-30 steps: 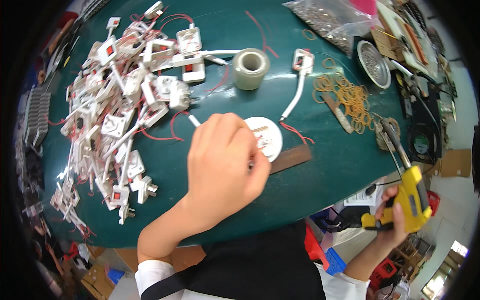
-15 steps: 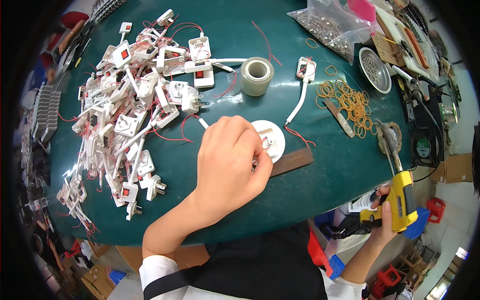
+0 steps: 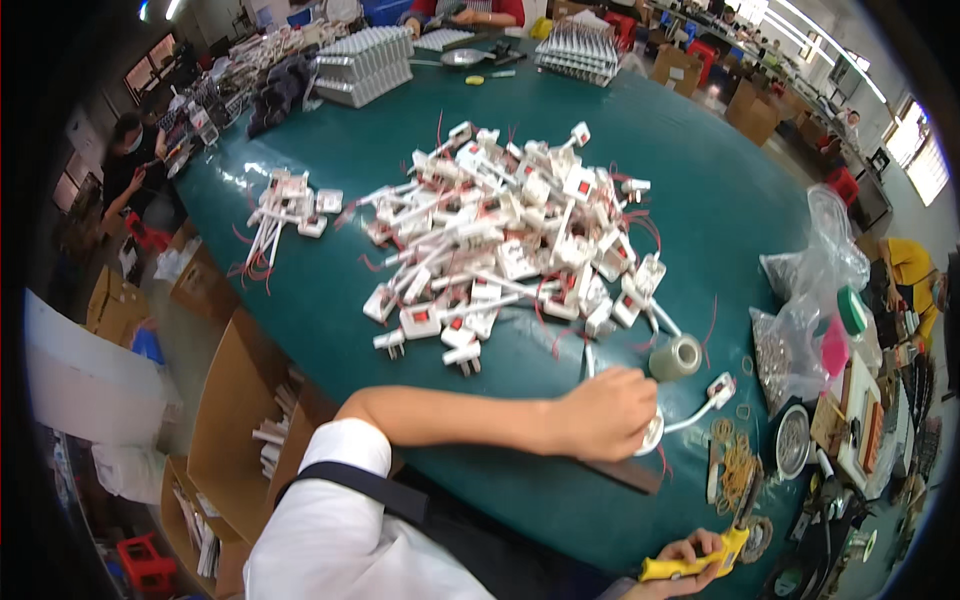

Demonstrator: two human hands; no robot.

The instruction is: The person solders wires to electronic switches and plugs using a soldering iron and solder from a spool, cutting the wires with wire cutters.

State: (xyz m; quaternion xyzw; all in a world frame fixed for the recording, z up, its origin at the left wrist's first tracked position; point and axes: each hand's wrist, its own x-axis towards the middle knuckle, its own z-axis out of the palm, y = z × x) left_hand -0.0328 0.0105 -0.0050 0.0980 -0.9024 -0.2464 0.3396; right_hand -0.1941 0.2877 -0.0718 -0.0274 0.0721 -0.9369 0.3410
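Observation:
My left hand (image 3: 605,413) is closed, fingers pinched at a round white plastic piece (image 3: 652,434), which they mostly cover. A short white cord end (image 3: 590,360) shows just beyond the knuckles. Under the piece lies a dark flat bar (image 3: 625,475). My right hand (image 3: 697,553) grips a yellow soldering gun (image 3: 733,546) at the table's near right edge, its barrel pointing up and away. Beyond my left hand stands a roll of clear tape (image 3: 676,357). A white switch housing with a cord (image 3: 720,388) lies to its right.
A big pile of white plugs and switch housings with red wires (image 3: 520,220) covers mid-table; a smaller cluster (image 3: 285,210) lies left. Right are rubber bands (image 3: 735,460), a metal dish (image 3: 793,440) and a plastic bag of small parts (image 3: 785,350). Co-workers sit around.
The view has swung left and up, bringing in the far table and room. My left hand stays at the white piece. The soldering gun has turned and sits closer to the table edge.

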